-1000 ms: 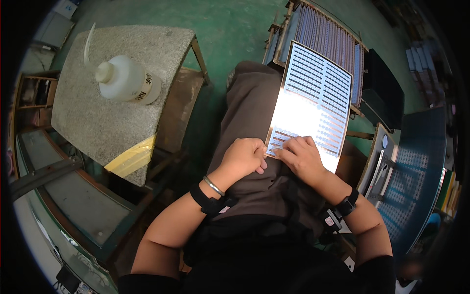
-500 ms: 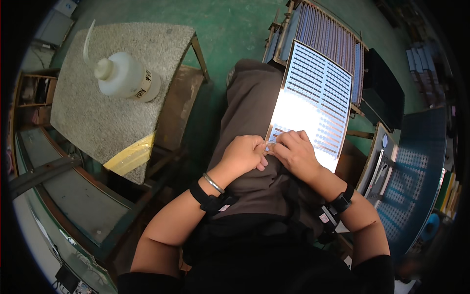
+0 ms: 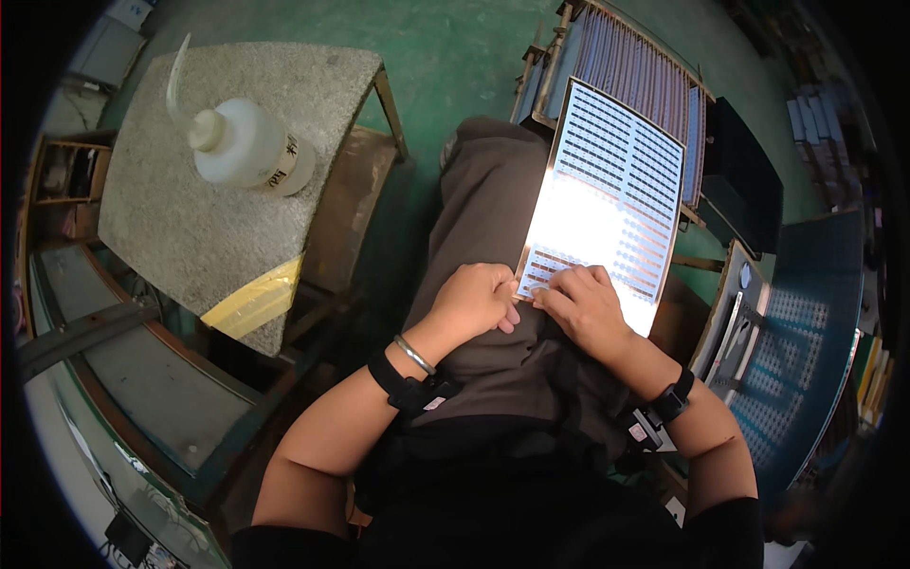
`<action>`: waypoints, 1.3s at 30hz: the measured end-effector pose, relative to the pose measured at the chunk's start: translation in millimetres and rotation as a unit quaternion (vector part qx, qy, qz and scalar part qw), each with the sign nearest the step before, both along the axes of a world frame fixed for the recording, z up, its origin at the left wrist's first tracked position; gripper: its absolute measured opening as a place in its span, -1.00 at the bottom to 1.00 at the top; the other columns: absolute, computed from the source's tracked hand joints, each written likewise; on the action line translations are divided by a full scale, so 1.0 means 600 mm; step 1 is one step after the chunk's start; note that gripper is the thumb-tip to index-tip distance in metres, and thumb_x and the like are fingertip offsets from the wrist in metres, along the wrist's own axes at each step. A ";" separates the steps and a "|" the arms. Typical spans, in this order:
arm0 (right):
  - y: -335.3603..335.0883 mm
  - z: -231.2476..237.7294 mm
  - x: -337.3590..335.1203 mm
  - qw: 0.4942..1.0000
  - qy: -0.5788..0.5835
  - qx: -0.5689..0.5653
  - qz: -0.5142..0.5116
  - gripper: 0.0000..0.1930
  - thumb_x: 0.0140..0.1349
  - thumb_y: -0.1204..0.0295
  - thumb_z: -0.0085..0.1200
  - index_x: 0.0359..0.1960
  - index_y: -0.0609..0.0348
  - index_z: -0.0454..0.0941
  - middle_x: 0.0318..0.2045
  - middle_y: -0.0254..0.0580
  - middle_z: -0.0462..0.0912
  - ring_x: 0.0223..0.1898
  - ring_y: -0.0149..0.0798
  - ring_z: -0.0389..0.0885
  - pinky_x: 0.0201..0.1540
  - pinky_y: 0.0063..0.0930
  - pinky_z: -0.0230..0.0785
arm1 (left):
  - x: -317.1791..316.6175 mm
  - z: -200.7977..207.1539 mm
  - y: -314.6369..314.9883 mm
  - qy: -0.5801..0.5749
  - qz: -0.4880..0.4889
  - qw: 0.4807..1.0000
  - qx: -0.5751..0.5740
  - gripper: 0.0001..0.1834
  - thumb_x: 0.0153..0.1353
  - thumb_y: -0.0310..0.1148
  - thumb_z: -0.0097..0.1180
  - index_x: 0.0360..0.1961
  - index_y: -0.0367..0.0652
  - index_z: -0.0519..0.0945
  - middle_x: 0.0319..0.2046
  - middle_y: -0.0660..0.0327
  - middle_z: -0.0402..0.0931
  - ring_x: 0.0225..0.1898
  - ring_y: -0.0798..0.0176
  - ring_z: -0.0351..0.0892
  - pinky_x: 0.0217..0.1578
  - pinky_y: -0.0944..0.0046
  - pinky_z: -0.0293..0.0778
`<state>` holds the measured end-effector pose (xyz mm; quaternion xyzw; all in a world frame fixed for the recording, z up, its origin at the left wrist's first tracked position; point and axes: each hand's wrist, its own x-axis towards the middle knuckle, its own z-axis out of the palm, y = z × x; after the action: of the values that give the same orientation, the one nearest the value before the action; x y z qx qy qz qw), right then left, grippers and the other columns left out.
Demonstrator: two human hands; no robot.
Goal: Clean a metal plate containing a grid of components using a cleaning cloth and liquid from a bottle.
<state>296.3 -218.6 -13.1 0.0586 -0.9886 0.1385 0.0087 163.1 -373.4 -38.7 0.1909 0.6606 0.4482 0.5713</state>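
Note:
A thin, shiny rectangular panel (image 3: 607, 190) with rows of small dark and copper-coloured marks lies slanted over my right leg. Glare whitens its middle. My left hand (image 3: 479, 302) is closed, with thumb and forefinger pinching the panel's near left corner. Just right of it, my right hand (image 3: 590, 308) rests over the panel's near edge, fingers bent and drawn together. What its fingertips hold, if anything, is hidden. A small gap separates the two hands.
On the left stands a grey speckled table (image 3: 313, 76) bearing a white squeeze bottle (image 3: 246, 147) with a bent spout. Beyond the panel is a rack (image 3: 630, 62) of upright similar sheets. A dark perforated board (image 3: 796, 341) leans at the right, near a black box (image 3: 744, 161).
My right hand has shifted slightly right along the panel's near edge, away from my left hand, showing more of the panel's corner. The left hand stays at the corner.

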 end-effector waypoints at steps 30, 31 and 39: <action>0.000 -0.022 -0.012 0.997 0.080 0.008 0.017 -0.86 0.05 0.28 0.18 -0.44 -0.03 0.50 -0.45 -0.44 0.41 -0.39 -0.37 0.39 -0.30 -0.45 0.14 | 0.003 -0.001 0.001 -0.004 -0.006 1.000 0.006 -0.75 0.29 -0.43 -0.16 -0.45 -0.33 0.49 -0.57 0.07 0.60 -0.55 0.30 0.64 -0.57 0.44 0.49; -0.003 -0.021 -0.019 0.997 0.075 0.007 0.015 -0.86 0.05 0.28 0.18 -0.44 -0.03 0.50 -0.45 -0.44 0.41 -0.39 -0.37 0.39 -0.30 -0.45 0.14 | 0.001 0.000 0.002 -0.006 -0.007 1.000 0.008 -0.75 0.29 -0.43 -0.16 -0.45 -0.33 0.49 -0.57 0.08 0.60 -0.56 0.30 0.64 -0.56 0.44 0.49; -0.002 -0.015 -0.015 0.997 0.076 0.020 0.013 -0.87 0.05 0.28 0.18 -0.45 -0.04 0.50 -0.45 -0.45 0.41 -0.38 -0.36 0.39 -0.30 -0.47 0.14 | 0.000 0.001 0.001 -0.019 -0.010 1.000 0.008 -0.76 0.29 -0.44 -0.17 -0.43 -0.33 0.49 -0.57 0.08 0.60 -0.55 0.31 0.64 -0.56 0.44 0.49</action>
<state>287.1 -220.0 -21.9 0.0823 -0.9867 0.1143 0.0812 163.0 -372.9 -38.3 0.1937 0.6437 0.4516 0.5867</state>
